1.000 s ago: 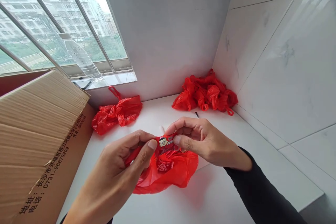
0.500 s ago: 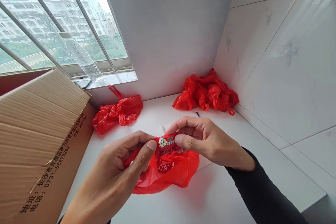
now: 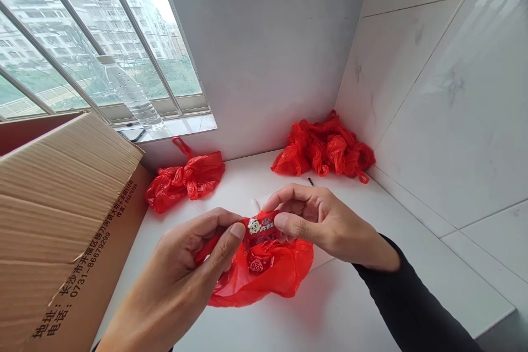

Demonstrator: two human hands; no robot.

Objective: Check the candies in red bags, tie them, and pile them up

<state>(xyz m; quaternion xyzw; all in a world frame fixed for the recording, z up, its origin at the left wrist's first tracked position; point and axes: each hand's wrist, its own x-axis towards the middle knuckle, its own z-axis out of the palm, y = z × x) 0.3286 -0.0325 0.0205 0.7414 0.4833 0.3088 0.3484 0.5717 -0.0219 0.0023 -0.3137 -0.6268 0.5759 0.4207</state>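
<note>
A small red candy wrapper (image 3: 260,226) with a cartoon face is pinched between both hands above a white counter (image 3: 350,308). My left hand (image 3: 193,264) grips its left end with thumb and fingers closed. My right hand (image 3: 313,223) pinches its right end. Under the hands hangs a thin red plastic bag (image 3: 268,278), open at the top, with a red packet (image 3: 256,264) showing through it. The bag's edge seems gathered in the same fingers.
A large cardboard box (image 3: 61,214) with printed characters stands at the left. A knotted red bag (image 3: 185,179) lies by the wall, and a pile of red bags (image 3: 325,148) fills the back corner. A clear water bottle (image 3: 132,96) stands on the window sill. Tiled wall at the right.
Almost nothing. Both hands keep the same pinch on the wrapper; the view has shifted very slightly.
</note>
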